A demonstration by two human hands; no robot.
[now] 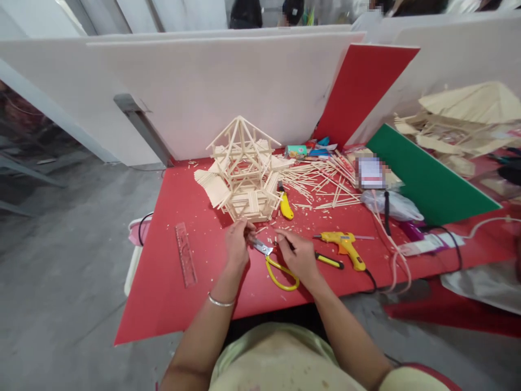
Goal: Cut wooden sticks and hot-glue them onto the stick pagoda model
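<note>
Head view: the left hand is pinched shut on a short thin stick, held just in front of the stick house model that stands on the red table. The right hand is closed around the handles of the yellow scissors, whose blades point toward the left fingers and sit at the stick; whether the blades already bite the wood is hard to tell at this size.

The plainest risk is the cut itself: the left fingertips lie very close to the blades, so a slip or a sudden snap of the stick could nick them. The offcut could also fly off among the chips scattered over the table and be lost. The left hand works almost against the base of the model, and a jerk forward could knock its loose-looking panels.

Near the right hand lie a yellow glue gun with its black cord trailing off the edge, a yellow-handled tool and a yellow cutter; a forearm sweep could drag the cord or push them. A clear ruler lies well to the left, a heap of loose sticks behind
</note>
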